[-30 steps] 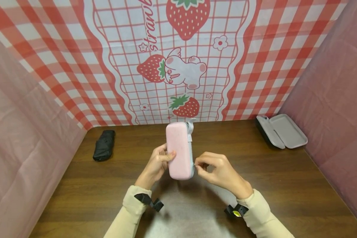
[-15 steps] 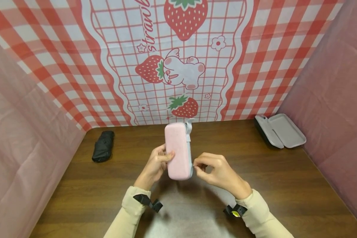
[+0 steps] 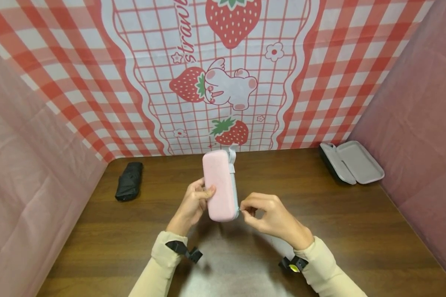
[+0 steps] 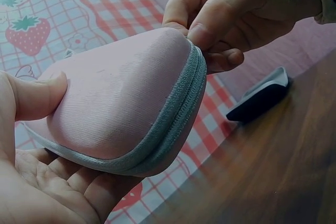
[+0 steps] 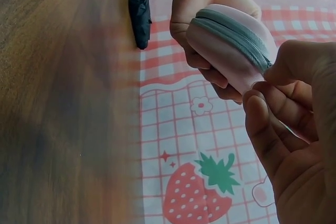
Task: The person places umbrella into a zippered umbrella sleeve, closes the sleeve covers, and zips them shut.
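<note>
A pink zippered case [image 3: 220,185] with pale grey-blue zipper edging and a strap loop [image 3: 232,159] is held upright above the table. My left hand [image 3: 192,203] grips its left side, thumb across the front and fingers behind. At the lower right corner my right hand [image 3: 273,216] pinches the zipper pull, which is mostly hidden by the fingertips. In the left wrist view the zipper band [image 4: 176,114] runs round the case's near end. The right wrist view shows the right thumb and finger right at the zipper [image 5: 252,51].
A folded black umbrella [image 3: 129,181] lies at the back left of the brown wooden table [image 3: 163,264]. At the back right stands an open case [image 3: 360,163] with grey lining and a black shell. A strawberry-print cloth [image 3: 312,82] hangs behind, with pink cloth at both sides.
The pink case has shifted slightly left and up and tilts a little more to the left. My right hand has slid down with the zipper pull toward the case's lower corner.
</note>
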Action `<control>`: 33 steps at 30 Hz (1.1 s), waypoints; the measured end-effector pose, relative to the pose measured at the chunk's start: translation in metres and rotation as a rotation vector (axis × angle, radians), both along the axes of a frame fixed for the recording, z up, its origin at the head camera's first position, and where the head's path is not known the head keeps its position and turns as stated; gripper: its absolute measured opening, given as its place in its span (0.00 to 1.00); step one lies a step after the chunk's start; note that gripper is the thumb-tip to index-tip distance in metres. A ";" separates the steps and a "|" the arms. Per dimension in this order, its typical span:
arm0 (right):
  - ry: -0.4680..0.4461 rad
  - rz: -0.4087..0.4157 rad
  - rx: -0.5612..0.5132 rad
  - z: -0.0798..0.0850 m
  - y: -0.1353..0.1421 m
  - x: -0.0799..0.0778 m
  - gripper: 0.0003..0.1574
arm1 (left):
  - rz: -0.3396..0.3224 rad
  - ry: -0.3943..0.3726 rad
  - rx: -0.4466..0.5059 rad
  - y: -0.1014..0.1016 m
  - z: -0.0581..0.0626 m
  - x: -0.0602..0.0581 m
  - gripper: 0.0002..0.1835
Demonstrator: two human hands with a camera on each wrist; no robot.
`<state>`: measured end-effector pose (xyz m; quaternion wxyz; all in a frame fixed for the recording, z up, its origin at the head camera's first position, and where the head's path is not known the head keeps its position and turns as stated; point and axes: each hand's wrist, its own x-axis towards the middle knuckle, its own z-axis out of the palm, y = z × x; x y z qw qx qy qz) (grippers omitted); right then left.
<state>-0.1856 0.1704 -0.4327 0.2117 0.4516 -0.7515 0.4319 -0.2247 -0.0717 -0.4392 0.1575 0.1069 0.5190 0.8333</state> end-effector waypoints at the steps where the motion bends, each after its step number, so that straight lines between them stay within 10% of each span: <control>1: 0.001 0.002 0.001 0.000 0.000 0.000 0.16 | 0.003 0.001 0.002 0.000 0.000 0.000 0.26; 33: -0.060 0.025 0.046 0.001 0.000 0.005 0.15 | 0.011 0.012 0.014 -0.002 0.003 0.000 0.27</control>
